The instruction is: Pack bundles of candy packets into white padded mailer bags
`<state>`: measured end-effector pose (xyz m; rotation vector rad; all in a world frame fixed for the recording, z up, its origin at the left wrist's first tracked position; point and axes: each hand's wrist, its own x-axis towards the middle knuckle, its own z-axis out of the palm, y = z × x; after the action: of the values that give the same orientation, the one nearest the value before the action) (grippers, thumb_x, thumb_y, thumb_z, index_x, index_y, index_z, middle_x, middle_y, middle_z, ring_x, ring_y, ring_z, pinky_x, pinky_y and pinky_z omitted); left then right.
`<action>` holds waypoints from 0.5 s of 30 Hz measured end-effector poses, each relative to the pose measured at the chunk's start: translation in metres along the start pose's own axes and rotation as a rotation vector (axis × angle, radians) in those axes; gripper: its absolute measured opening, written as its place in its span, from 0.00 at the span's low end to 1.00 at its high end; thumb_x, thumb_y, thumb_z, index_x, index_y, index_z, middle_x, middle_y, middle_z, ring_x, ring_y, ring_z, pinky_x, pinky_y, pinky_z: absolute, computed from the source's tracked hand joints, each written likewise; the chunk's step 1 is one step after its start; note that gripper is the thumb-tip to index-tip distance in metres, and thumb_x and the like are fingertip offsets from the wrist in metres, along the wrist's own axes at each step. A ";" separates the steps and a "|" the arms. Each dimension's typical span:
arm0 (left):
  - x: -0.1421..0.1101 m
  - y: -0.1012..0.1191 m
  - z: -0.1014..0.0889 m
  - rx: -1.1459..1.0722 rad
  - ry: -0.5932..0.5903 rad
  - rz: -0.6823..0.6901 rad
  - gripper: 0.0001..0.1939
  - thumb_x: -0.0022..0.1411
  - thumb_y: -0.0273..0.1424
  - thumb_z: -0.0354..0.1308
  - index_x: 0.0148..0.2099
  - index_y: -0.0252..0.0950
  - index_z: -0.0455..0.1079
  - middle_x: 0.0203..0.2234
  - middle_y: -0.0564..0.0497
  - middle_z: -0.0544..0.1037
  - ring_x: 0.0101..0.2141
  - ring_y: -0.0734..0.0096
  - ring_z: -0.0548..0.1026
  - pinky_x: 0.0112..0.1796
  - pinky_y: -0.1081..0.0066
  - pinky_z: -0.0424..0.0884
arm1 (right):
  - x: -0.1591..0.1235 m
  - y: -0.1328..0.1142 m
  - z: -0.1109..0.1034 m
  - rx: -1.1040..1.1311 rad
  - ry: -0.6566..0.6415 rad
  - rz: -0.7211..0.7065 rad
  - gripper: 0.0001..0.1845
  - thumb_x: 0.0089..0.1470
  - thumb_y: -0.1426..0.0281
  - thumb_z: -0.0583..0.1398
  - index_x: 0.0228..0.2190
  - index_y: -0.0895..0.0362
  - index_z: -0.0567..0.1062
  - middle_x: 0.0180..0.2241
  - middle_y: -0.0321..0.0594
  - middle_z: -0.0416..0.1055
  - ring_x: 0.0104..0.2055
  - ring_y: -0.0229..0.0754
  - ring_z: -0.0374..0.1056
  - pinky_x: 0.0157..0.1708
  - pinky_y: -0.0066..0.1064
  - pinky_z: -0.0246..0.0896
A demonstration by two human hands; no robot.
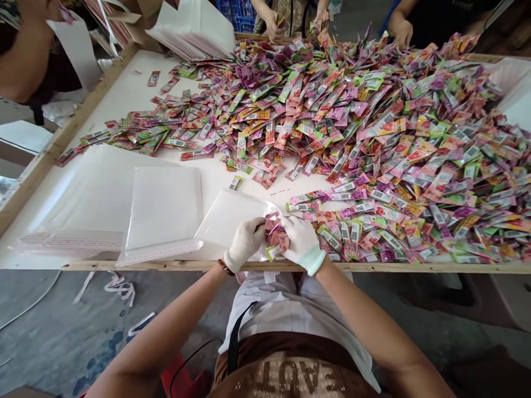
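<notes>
Both my hands wear white gloves and meet at the table's front edge. My left hand point(245, 242) and my right hand point(302, 242) are closed together around a small bundle of colourful sachets point(275, 232), held over the mouth of a clear plastic bag point(232, 216) lying flat on the table. A huge heap of the same pink, green and orange sachets point(373, 127) spreads across the table to the right and back. A row of sachets point(344, 235) lies just right of my right hand.
Stacks of clear bags point(161, 213) lie left of my hands on the white table point(124, 99), which has a wooden rim point(290, 267). Other people's hands point(401, 34) work at the far edge. A person stands at the far left. White bags point(194, 27) are piled behind.
</notes>
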<state>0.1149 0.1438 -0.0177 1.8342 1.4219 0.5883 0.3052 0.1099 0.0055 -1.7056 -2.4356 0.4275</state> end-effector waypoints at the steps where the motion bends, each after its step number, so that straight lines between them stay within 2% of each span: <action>1: -0.001 0.001 -0.002 -0.030 0.038 -0.011 0.12 0.63 0.30 0.48 0.35 0.35 0.73 0.28 0.49 0.78 0.31 0.69 0.73 0.34 0.71 0.65 | 0.003 -0.001 -0.004 -0.026 -0.068 -0.077 0.38 0.45 0.64 0.63 0.58 0.61 0.68 0.46 0.53 0.72 0.48 0.58 0.69 0.46 0.44 0.61; 3: -0.001 0.005 -0.008 -0.027 0.159 -0.020 0.12 0.62 0.30 0.49 0.37 0.35 0.74 0.33 0.47 0.79 0.35 0.66 0.74 0.38 0.70 0.67 | 0.012 -0.001 -0.011 -0.052 -0.181 -0.187 0.35 0.44 0.63 0.64 0.55 0.58 0.71 0.45 0.51 0.73 0.47 0.58 0.70 0.45 0.44 0.62; 5: -0.003 0.013 -0.013 0.038 0.208 0.003 0.11 0.62 0.29 0.49 0.38 0.36 0.73 0.33 0.47 0.78 0.36 0.65 0.74 0.39 0.68 0.66 | 0.023 0.004 -0.015 -0.015 -0.234 -0.161 0.31 0.46 0.62 0.64 0.52 0.57 0.73 0.44 0.49 0.74 0.46 0.56 0.72 0.44 0.41 0.63; 8: -0.008 0.022 -0.018 0.140 0.080 0.031 0.07 0.61 0.31 0.51 0.37 0.37 0.71 0.29 0.50 0.75 0.31 0.66 0.71 0.34 0.68 0.63 | 0.040 0.015 -0.013 0.150 -0.249 0.100 0.22 0.53 0.56 0.61 0.45 0.56 0.76 0.42 0.46 0.77 0.43 0.49 0.74 0.39 0.33 0.63; 10: -0.012 0.024 -0.019 0.107 0.008 0.024 0.05 0.60 0.32 0.53 0.37 0.37 0.69 0.27 0.52 0.73 0.28 0.69 0.68 0.31 0.69 0.61 | 0.044 0.016 -0.010 0.204 -0.228 0.226 0.22 0.55 0.52 0.60 0.43 0.56 0.76 0.41 0.45 0.78 0.43 0.48 0.74 0.38 0.31 0.64; 11: -0.012 0.023 -0.020 0.052 -0.012 0.018 0.05 0.60 0.32 0.53 0.36 0.37 0.67 0.27 0.53 0.72 0.27 0.71 0.66 0.31 0.70 0.61 | 0.044 0.014 -0.010 0.193 -0.205 0.236 0.24 0.54 0.52 0.61 0.45 0.56 0.75 0.42 0.45 0.77 0.43 0.48 0.74 0.39 0.31 0.64; 13: -0.011 0.020 -0.021 -0.101 -0.026 -0.012 0.04 0.61 0.31 0.52 0.34 0.38 0.65 0.25 0.55 0.69 0.26 0.73 0.64 0.30 0.72 0.60 | 0.039 0.006 -0.011 0.115 -0.172 0.142 0.28 0.53 0.55 0.62 0.51 0.58 0.72 0.45 0.48 0.76 0.45 0.50 0.74 0.42 0.34 0.64; 15: -0.005 0.018 -0.023 -0.268 -0.043 -0.092 0.05 0.62 0.32 0.51 0.33 0.38 0.63 0.22 0.57 0.65 0.24 0.75 0.62 0.27 0.73 0.60 | 0.034 -0.003 -0.016 0.003 -0.193 -0.044 0.31 0.51 0.59 0.63 0.54 0.59 0.70 0.48 0.52 0.74 0.47 0.54 0.73 0.45 0.38 0.64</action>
<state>0.1079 0.1424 0.0107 1.5543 1.3218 0.6550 0.2946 0.1433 0.0199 -1.6771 -2.5969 0.6162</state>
